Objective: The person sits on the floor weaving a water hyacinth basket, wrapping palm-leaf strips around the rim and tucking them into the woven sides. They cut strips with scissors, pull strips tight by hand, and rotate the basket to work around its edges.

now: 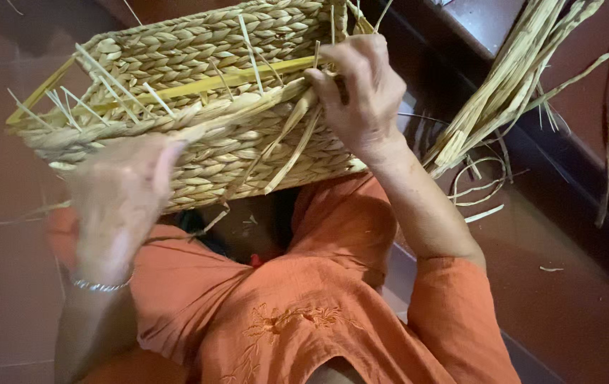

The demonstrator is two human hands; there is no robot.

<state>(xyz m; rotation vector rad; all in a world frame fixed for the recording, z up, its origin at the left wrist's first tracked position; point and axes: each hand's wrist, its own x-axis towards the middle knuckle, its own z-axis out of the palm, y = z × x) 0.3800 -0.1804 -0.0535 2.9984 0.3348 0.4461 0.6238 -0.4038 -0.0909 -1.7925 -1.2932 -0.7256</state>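
Orange garment (304, 313) below; right hand's (361, 92) grip pinches woven basket's (198, 92) rim.

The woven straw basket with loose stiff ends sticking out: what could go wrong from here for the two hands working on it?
1. Stiff cut ends stand out of the rectangular woven straw basket near the left hand, which is blurred; they might prick it.
2. The right hand pinches flat straw strands at the rim; a hard pull may snap them.
3. The basket rests on the orange-clothed lap and could slip.

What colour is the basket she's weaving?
Pale straw-yellow, in a braided weave: the basket shows best in the head view.
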